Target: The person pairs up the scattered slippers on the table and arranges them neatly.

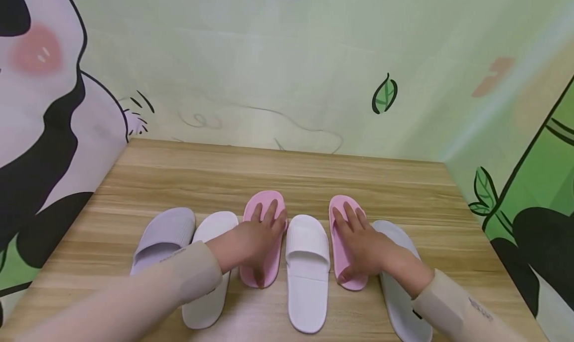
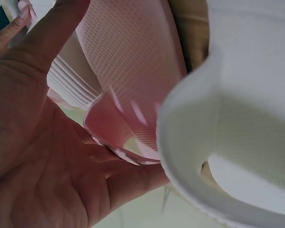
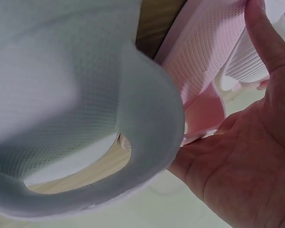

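Two pink slippers lie on the wooden surface on either side of a white slipper (image 1: 307, 292). My left hand (image 1: 251, 240) rests over the left pink slipper (image 1: 271, 269), fingers spread across its strap and thumb near its heel. Over the right pink slipper (image 1: 339, 247), my right hand (image 1: 360, 247) lies in much the same way, fingers extended toward the toe and thumb at the heel end. In the left wrist view, the left palm (image 2: 47, 152) faces the pink footbed (image 2: 128, 42). The right wrist view shows the right palm (image 3: 247, 156) beside its pink slipper (image 3: 199, 52).
Left of the hands are another white slipper (image 1: 204, 309) and a lilac-grey slipper (image 1: 172, 227), partly behind my left forearm. A pale grey slipper (image 1: 401, 297) lies under my right wrist. Behind the wooden surface (image 1: 287, 170) rises a wall (image 1: 251, 78) with panda and leaf drawings.
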Demonstrator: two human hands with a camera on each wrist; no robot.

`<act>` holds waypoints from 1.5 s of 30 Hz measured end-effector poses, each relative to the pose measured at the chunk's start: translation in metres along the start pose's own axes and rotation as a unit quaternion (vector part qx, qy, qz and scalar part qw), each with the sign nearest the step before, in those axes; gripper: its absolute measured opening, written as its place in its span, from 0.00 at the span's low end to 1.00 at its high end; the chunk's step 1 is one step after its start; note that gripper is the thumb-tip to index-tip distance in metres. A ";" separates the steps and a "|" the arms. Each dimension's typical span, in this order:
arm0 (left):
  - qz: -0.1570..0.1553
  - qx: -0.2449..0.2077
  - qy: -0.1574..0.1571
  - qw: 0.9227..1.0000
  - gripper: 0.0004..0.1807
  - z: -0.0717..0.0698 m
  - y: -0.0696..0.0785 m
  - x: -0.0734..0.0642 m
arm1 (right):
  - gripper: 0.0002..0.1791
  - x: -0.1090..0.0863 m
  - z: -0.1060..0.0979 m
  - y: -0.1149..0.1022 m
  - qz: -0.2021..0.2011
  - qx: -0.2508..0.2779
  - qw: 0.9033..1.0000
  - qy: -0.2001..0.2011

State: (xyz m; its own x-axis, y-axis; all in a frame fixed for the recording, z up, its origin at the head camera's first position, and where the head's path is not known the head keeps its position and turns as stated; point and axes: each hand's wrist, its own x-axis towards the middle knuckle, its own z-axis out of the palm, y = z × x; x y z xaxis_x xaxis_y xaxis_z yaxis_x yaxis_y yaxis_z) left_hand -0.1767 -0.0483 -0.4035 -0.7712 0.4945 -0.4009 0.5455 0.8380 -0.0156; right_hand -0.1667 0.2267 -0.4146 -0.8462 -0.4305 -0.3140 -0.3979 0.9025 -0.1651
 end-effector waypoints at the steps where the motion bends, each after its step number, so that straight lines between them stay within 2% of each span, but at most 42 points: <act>1: 0.000 0.000 -0.004 1.000 0.83 -0.001 -0.001 0.002 | 0.82 0.002 -0.001 0.001 0.000 0.002 1.000 -0.002; 8: 0.005 -0.006 -0.007 1.000 0.83 -0.007 -0.009 0.012 | 0.83 0.013 -0.007 0.006 -0.005 -0.007 1.000 -0.011; 18: -0.008 -0.023 -0.022 0.999 0.84 -0.020 -0.015 0.027 | 0.82 0.026 -0.014 0.012 -0.010 0.004 1.000 -0.015; 24: -0.009 -0.034 -0.016 0.999 0.82 -0.026 -0.018 0.035 | 0.82 0.037 -0.017 0.017 -0.010 0.006 1.000 -0.026; 30: -0.016 -0.051 -0.021 0.998 0.82 -0.030 -0.021 0.044 | 0.82 0.048 -0.020 0.020 -0.004 -0.003 0.999 -0.037; 38: -0.022 -0.041 -0.029 0.998 0.83 -0.031 -0.024 0.057 | 0.82 0.057 -0.023 0.023 0.009 0.003 0.999 -0.043; 45: -0.017 -0.066 -0.009 0.998 0.81 -0.034 -0.028 0.059 | 0.81 0.066 -0.026 0.027 0.001 0.002 0.999 -0.036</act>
State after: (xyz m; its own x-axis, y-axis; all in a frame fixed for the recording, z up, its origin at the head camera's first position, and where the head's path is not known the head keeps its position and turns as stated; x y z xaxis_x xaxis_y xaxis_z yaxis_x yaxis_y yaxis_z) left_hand -0.2489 -0.0346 -0.3954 -0.7821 0.4624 -0.4177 0.4707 0.8777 0.0901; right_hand -0.2424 0.2231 -0.4155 -0.8192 -0.4282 -0.3815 -0.3939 0.9036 -0.1684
